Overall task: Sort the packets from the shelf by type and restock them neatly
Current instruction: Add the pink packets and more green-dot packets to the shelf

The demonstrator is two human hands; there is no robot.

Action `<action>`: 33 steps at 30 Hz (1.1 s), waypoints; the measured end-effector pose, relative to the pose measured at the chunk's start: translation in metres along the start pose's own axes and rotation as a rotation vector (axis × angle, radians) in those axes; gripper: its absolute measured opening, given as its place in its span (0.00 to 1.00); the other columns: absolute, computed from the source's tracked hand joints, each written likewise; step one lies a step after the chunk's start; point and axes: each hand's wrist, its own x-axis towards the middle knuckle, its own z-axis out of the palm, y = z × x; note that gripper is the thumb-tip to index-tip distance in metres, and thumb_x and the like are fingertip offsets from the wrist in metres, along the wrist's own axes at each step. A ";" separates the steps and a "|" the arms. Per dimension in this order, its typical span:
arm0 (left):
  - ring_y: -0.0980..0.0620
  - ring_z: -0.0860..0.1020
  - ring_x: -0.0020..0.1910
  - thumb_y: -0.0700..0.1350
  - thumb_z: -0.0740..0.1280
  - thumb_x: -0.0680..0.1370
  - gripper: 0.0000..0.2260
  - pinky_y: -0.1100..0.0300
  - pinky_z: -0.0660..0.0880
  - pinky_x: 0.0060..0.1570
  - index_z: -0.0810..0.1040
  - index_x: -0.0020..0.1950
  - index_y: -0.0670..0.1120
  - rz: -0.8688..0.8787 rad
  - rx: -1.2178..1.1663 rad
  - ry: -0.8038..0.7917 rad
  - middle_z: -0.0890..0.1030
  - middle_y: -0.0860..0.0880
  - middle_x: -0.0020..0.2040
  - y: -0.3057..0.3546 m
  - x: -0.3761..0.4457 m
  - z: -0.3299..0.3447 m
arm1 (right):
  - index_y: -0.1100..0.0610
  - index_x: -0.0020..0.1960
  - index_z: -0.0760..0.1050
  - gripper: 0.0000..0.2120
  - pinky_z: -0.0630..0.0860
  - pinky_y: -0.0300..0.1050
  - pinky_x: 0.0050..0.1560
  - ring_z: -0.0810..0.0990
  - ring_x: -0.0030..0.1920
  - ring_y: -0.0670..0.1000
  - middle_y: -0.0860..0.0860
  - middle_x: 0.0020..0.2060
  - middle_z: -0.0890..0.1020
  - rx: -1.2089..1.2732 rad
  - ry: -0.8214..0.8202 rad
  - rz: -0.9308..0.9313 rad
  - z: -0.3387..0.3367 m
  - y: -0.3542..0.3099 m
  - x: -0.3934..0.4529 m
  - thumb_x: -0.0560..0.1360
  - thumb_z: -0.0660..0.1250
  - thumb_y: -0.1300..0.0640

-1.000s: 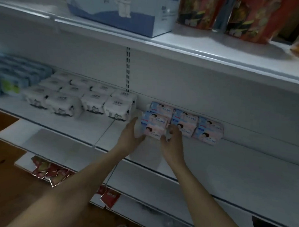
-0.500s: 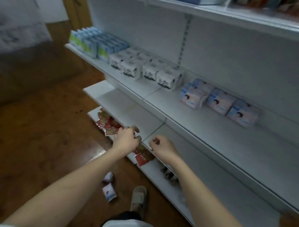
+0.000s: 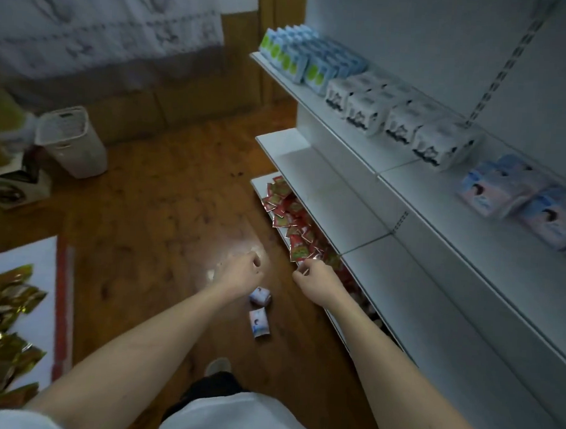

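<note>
Two pink packets (image 3: 259, 307) lie on open wood floor (image 3: 165, 215) beneath the person's left hand (image 3: 240, 272) and right hand (image 3: 314, 280), both loosely curled and holding nothing. Red sachets (image 3: 291, 214) crowd the bottom shelf's edge (image 3: 260, 194). Farther off stands a white bin (image 3: 72, 140).

Red sachets (image 3: 291, 214) run hidden under the middle shelf (image 3: 325, 190).

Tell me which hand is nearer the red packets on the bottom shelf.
Right. The right hand sits at the edge of the red packets, fingertips almost on them; the left hand hangs over the floor, farther out from the shelf.
</note>
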 end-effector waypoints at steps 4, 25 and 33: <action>0.46 0.74 0.60 0.49 0.63 0.76 0.13 0.55 0.67 0.48 0.77 0.59 0.52 -0.056 -0.035 -0.050 0.80 0.50 0.57 -0.048 0.015 0.006 | 0.54 0.55 0.77 0.10 0.80 0.52 0.51 0.80 0.47 0.51 0.50 0.46 0.82 -0.083 -0.064 0.007 0.037 -0.019 0.031 0.78 0.63 0.51; 0.51 0.77 0.48 0.52 0.62 0.80 0.11 0.58 0.75 0.44 0.73 0.60 0.50 -0.529 -0.380 -0.563 0.79 0.49 0.53 -0.225 0.139 0.165 | 0.54 0.47 0.76 0.06 0.77 0.52 0.54 0.80 0.50 0.56 0.54 0.45 0.82 -0.134 -0.607 0.328 0.223 0.013 0.211 0.79 0.62 0.54; 0.44 0.75 0.57 0.47 0.62 0.81 0.12 0.54 0.73 0.55 0.73 0.62 0.43 -0.806 -0.486 -0.804 0.77 0.43 0.59 -0.234 0.175 0.375 | 0.56 0.52 0.74 0.07 0.75 0.45 0.49 0.78 0.47 0.51 0.54 0.47 0.79 -0.246 -0.924 0.373 0.296 0.179 0.318 0.82 0.59 0.55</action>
